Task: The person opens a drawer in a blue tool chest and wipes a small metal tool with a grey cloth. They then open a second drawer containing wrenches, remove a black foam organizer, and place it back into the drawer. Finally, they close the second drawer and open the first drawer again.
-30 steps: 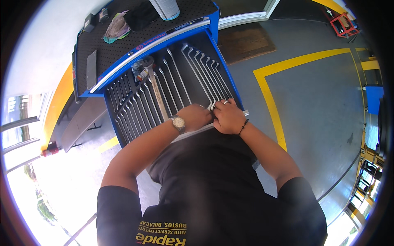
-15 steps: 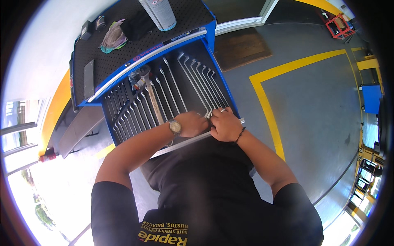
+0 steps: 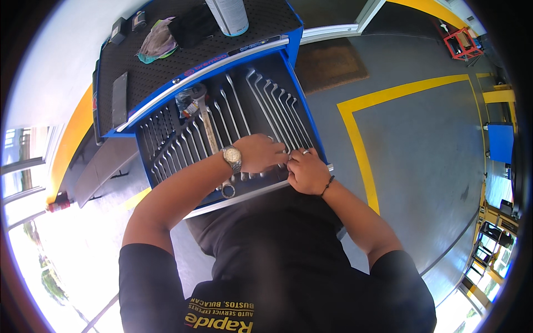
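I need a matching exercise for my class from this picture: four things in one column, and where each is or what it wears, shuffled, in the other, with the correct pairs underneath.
Column one
1. Left hand
2. Right hand
3. Can
4. Thick wrench with a brownish handle

Column two
A. Has a dark bracelet at its wrist
B. Lies between slimmer silver wrenches
C. Has a wristwatch at its wrist
D. Stands on the black cabinet top

Right pairs: 1-C, 2-A, 3-D, 4-B
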`<state>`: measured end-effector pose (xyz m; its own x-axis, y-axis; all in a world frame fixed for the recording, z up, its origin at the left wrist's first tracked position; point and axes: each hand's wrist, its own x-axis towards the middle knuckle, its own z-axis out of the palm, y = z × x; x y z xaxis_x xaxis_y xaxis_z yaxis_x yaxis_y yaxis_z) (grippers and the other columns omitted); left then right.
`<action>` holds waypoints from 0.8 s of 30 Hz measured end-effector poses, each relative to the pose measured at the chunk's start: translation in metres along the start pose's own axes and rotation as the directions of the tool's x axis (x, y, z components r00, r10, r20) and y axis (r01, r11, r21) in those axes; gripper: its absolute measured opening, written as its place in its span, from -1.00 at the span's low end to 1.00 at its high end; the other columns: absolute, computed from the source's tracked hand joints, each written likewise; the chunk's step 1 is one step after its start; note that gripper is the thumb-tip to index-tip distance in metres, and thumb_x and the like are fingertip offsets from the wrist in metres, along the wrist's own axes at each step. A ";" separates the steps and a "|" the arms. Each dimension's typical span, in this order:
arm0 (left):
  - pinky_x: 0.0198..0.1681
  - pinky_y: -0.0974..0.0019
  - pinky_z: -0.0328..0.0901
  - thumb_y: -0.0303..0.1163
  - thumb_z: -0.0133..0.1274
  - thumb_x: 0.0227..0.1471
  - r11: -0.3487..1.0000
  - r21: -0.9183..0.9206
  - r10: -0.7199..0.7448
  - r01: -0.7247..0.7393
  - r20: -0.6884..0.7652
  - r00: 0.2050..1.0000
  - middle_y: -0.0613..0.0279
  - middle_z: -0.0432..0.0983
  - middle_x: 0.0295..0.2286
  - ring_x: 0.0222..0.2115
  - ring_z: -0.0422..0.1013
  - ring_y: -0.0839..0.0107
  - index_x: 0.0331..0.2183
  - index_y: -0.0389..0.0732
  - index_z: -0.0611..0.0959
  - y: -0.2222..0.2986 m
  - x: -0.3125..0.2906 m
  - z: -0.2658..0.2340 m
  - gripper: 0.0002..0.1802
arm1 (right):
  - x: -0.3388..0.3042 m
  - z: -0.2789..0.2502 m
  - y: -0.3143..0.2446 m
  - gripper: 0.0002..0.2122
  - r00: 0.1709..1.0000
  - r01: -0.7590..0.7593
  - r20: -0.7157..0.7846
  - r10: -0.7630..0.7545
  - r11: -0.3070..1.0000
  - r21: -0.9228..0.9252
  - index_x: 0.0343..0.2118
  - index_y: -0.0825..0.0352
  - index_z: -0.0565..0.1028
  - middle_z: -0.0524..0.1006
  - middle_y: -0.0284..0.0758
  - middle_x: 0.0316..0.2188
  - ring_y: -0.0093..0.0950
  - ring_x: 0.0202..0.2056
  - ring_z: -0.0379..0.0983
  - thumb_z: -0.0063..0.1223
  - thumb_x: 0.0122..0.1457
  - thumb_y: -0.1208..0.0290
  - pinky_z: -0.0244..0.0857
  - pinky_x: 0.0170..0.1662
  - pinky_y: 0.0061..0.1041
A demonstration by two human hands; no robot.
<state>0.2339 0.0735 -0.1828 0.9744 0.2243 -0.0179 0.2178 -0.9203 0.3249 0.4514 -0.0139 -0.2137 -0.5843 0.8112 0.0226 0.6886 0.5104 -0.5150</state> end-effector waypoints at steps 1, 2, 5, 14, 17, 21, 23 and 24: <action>-0.33 0.19 0.42 -0.23 0.24 -0.12 1.000 -0.007 -0.026 0.026 0.006 1.000 0.29 0.44 -0.39 -0.49 0.48 0.26 -0.25 -0.09 0.53 0.005 -0.002 0.003 -0.64 | 0.000 0.000 0.000 -0.83 1.000 0.000 -0.009 0.000 1.000 -0.006 -0.44 0.33 0.57 0.50 -0.24 -0.30 -0.25 -0.17 0.42 0.05 -0.04 0.35 0.20 -0.07 -0.20; -0.31 0.19 0.43 -0.22 0.25 -0.12 0.999 -0.017 -0.049 0.049 0.015 0.999 0.29 0.44 -0.38 -0.47 0.48 0.26 -0.23 -0.09 0.52 0.013 -0.003 0.006 -0.61 | 0.000 0.000 -0.001 -0.83 1.000 -0.003 -0.009 0.002 1.000 -0.003 -0.44 0.33 0.57 0.50 -0.25 -0.30 -0.25 -0.17 0.41 0.05 -0.03 0.36 0.20 -0.07 -0.20; -0.17 0.16 0.41 -0.18 0.27 -0.12 0.989 -0.049 -0.134 0.137 0.043 0.990 0.24 0.44 -0.32 -0.38 0.49 0.22 -0.17 -0.11 0.51 0.024 -0.005 0.009 -0.54 | -0.001 0.000 0.000 -0.84 1.000 -0.020 0.014 0.019 1.000 0.009 -0.44 0.33 0.57 0.49 -0.26 -0.30 -0.26 -0.15 0.41 0.05 -0.03 0.37 0.20 -0.05 -0.20; -0.12 0.18 0.35 -0.29 0.00 0.06 0.981 0.029 -0.195 0.193 0.143 0.970 0.24 0.45 -0.27 -0.30 0.47 0.26 -0.23 -0.11 0.62 0.043 -0.002 0.030 -0.77 | -0.005 0.001 0.008 -0.87 0.999 0.002 0.043 -0.004 0.999 0.037 -0.48 0.32 0.55 0.47 -0.24 -0.30 -0.25 -0.14 0.41 0.05 -0.02 0.39 0.19 -0.03 -0.18; -0.13 0.18 0.33 -0.32 -0.06 0.09 0.965 0.064 -0.260 0.252 0.183 0.948 0.26 0.45 -0.28 -0.30 0.47 0.30 -0.26 -0.08 0.65 0.051 0.007 0.032 -0.78 | -0.006 0.003 0.010 -0.86 0.999 0.016 0.034 -0.017 0.999 0.032 -0.48 0.33 0.55 0.46 -0.23 -0.29 -0.24 -0.13 0.41 0.04 -0.02 0.39 0.19 -0.02 -0.17; -0.11 0.19 0.30 -0.35 -0.05 0.06 0.952 0.081 -0.304 0.294 0.186 0.934 0.25 0.45 -0.28 -0.28 0.47 0.32 -0.29 -0.08 0.65 0.059 0.008 0.030 -0.80 | -0.004 -0.001 0.009 -0.86 0.996 0.015 0.088 -0.016 1.000 0.022 -0.47 0.34 0.55 0.46 -0.22 -0.29 -0.22 -0.13 0.40 0.03 -0.02 0.39 0.21 -0.03 -0.16; -0.09 0.19 0.28 -0.36 -0.05 0.06 0.952 0.052 -0.304 0.300 0.208 0.930 0.24 0.45 -0.28 -0.25 0.46 0.32 -0.29 -0.10 0.65 0.058 0.008 0.030 -0.80 | -0.004 -0.002 0.009 -0.85 0.995 0.013 0.095 -0.014 1.000 0.016 -0.46 0.34 0.55 0.46 -0.22 -0.29 -0.22 -0.13 0.40 0.02 -0.01 0.39 0.23 -0.05 -0.15; -0.07 0.19 0.27 -0.37 -0.05 0.06 0.957 0.035 -0.287 0.287 0.216 0.933 0.23 0.45 -0.28 -0.23 0.46 0.32 -0.28 -0.10 0.65 0.055 0.008 0.032 -0.79 | -0.006 -0.002 0.009 -0.85 0.996 0.008 0.086 -0.010 1.000 0.023 -0.45 0.35 0.55 0.46 -0.23 -0.29 -0.22 -0.14 0.40 0.02 -0.01 0.39 0.24 -0.07 -0.15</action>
<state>0.2557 0.0142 -0.1958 0.8588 0.4045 -0.3145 0.4898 -0.8282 0.2724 0.4620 -0.0130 -0.2170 -0.6257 0.7787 -0.0460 0.6739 0.5099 -0.5347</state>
